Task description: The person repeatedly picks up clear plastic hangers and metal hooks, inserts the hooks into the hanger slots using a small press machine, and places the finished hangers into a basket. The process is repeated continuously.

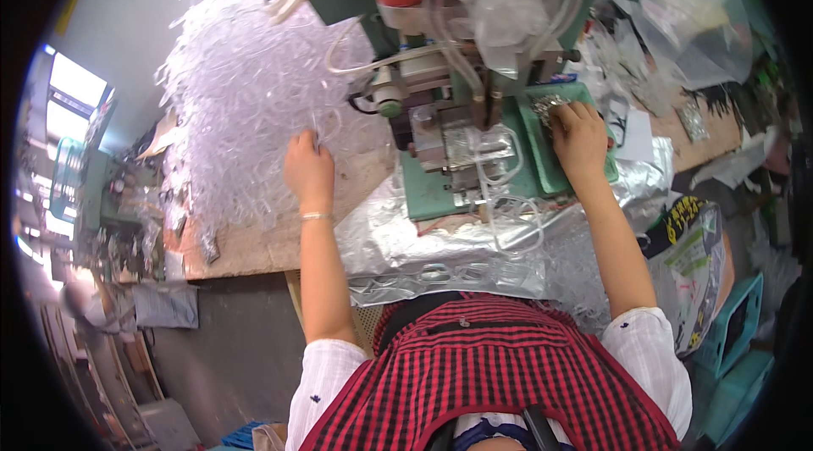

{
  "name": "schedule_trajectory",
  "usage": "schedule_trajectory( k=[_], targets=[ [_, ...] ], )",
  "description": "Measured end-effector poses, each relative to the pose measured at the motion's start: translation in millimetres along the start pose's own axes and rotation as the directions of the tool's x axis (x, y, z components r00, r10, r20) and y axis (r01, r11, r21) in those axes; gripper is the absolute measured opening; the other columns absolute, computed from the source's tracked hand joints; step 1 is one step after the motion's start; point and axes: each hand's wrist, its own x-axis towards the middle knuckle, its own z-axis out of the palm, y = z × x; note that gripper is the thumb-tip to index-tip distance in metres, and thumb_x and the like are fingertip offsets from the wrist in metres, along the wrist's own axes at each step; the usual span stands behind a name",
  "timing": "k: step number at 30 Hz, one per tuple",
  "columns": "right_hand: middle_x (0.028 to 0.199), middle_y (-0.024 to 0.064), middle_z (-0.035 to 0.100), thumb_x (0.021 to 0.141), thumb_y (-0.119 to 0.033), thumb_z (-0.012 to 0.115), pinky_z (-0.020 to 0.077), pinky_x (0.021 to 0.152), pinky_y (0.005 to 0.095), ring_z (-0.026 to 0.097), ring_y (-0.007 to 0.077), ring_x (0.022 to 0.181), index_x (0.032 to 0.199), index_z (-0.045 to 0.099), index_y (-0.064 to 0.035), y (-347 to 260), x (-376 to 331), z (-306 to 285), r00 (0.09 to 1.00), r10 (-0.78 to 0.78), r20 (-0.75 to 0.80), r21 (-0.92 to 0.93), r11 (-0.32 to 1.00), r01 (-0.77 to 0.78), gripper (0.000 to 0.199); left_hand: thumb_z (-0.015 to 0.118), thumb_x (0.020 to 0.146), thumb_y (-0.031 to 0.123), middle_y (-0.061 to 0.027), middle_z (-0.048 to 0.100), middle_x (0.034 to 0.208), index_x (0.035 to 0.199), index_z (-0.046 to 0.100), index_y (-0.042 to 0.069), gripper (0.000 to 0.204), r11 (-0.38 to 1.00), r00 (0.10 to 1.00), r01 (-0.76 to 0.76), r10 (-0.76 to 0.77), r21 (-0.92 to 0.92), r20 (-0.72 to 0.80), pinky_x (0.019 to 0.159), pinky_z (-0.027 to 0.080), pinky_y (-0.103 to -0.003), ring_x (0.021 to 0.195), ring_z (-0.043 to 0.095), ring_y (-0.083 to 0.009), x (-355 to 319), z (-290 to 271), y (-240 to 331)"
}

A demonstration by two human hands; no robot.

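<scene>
At the near edge of a big heap of clear plastic frames (246,87), my left hand (310,170) has its fingers closed around a clear frame (329,124) that looks like a glasses front. My right hand (581,139) reaches into a green tray (555,181), fingers drawn together beside small silvery metal parts (549,104); whatever is between the fingertips is hidden. Between my hands stands a green bench machine (419,188) with a metal fixture (445,146). A clear frame (506,165) lies at the fixture, and another (518,237) hangs in front of it.
Silver foil (373,235) covers the near edge of the wooden table (241,239). Hoses (457,61) and a plastic bag (508,2) hang on the machine. Clear bags (694,27) lie to the right, with teal crates (732,324) below. A person (93,303) is far left.
</scene>
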Motion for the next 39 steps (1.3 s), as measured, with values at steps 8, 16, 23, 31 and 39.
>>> schedule_trajectory(
  k=[8, 16, 23, 31, 39],
  targets=[
    [0.09, 0.005, 0.072, 0.084, -0.004, 0.073, 0.0516, 0.081, 0.0271, 0.067, 0.0124, 0.085, 0.093, 0.071, 0.0009, -11, -35, -57, 0.855, 0.49, 0.168, 0.576, 0.655, -0.489, 0.011, 0.069, 0.095, 0.012, -0.0057, 0.071, 0.088, 0.105, 0.067, 0.006, 0.012, 0.691, 0.902, 0.401, -0.181, -0.602, 0.393, 0.066, 0.052, -0.029, 0.075, 0.065, -0.0153, -50, -67, -9],
    [0.099, 0.0046, 0.069, 0.08, 0.001, 0.076, 0.0511, 0.086, 0.0276, 0.065, 0.0136, 0.093, 0.113, 0.06, -0.0005, -94, 37, -40, 0.918, 0.227, 0.325, 0.857, 0.34, -0.388, 0.037, 0.058, 0.105, 0.01, -0.0086, 0.065, 0.105, 0.113, 0.056, 0.001, 0.012, 0.22, 0.962, 0.194, -0.235, -0.956, 0.141, 0.075, 0.058, -0.03, 0.086, 0.069, -0.0167, -41, -31, 48],
    [0.092, 0.004, 0.068, 0.08, 0.001, 0.075, 0.0509, 0.085, 0.0265, 0.064, 0.0096, 0.09, 0.116, 0.058, -0.0004, -109, 37, -44, 0.872, 0.285, 0.397, 0.861, 0.213, -0.461, 0.04, 0.055, 0.104, 0.003, -0.0154, 0.066, 0.107, 0.115, 0.055, 0.001, 0.011, -0.103, 0.986, -0.147, -0.091, -0.984, -0.138, 0.086, 0.061, -0.041, 0.097, 0.07, -0.0238, -28, -117, 116],
    [0.107, 0.0084, 0.07, 0.085, 0.01, 0.067, 0.0521, 0.093, 0.028, 0.065, 0.0139, 0.102, 0.127, 0.054, 0.0032, -124, 36, -50, 0.86, 0.261, 0.439, 0.887, 0.025, -0.461, 0.045, 0.056, 0.102, 0.001, -0.0163, 0.066, 0.101, 0.11, 0.056, -0.002, 0.008, -0.224, 0.96, -0.243, 0.084, -0.944, -0.267, 0.083, 0.063, -0.041, 0.092, 0.068, -0.0228, 10, -148, 159],
    [0.118, 0.012, 0.071, 0.086, 0.001, 0.068, 0.0485, 0.099, 0.0344, 0.066, 0.0217, 0.113, 0.116, 0.067, -0.0001, -91, 26, -58, 0.92, 0.172, 0.353, 0.854, 0.344, -0.391, 0.03, 0.072, 0.087, 0.002, -0.0152, 0.075, 0.091, 0.089, 0.072, 0.003, 0.002, -0.064, 0.499, 0.223, 0.865, -0.973, 0.058, 0.063, 0.053, -0.032, 0.08, 0.072, -0.0258, -71, -163, 169]
  ],
)
